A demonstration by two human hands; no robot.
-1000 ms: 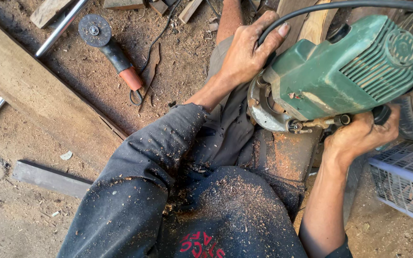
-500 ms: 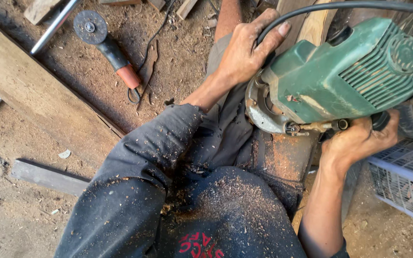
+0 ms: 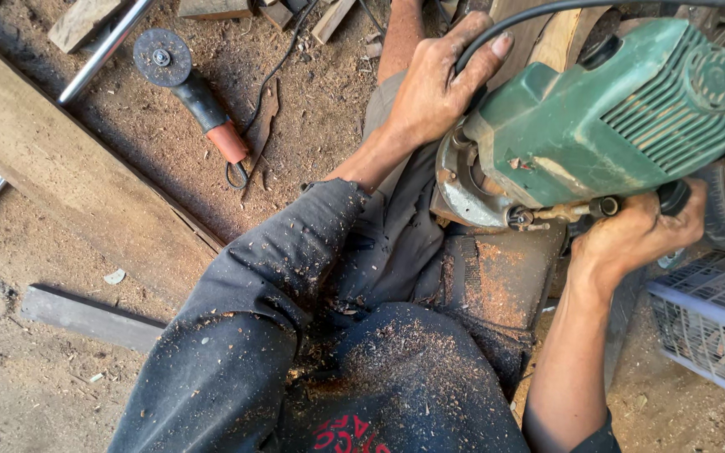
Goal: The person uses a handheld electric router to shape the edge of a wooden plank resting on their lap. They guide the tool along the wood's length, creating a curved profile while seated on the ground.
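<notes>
A green electric router (image 3: 606, 126) with a round metal base is held over a reddish wooden piece (image 3: 501, 281), tilted on its side. My left hand (image 3: 438, 88) grips its left side by the metal base and the black cable. My right hand (image 3: 635, 239) is closed around the black knob handle on its lower right. My dark trousers (image 3: 295, 335), covered in sawdust, fill the lower middle of the view.
An angle grinder (image 3: 190, 88) with an orange and black handle lies on the dusty ground at upper left. A long wooden plank (image 3: 69, 168), a metal pipe (image 3: 98, 54) and a grey bar (image 3: 86, 315) lie to the left. A white wire basket (image 3: 711, 323) stands at right.
The router and both hands have shifted slightly up and to the right in view; the grips are unchanged.
</notes>
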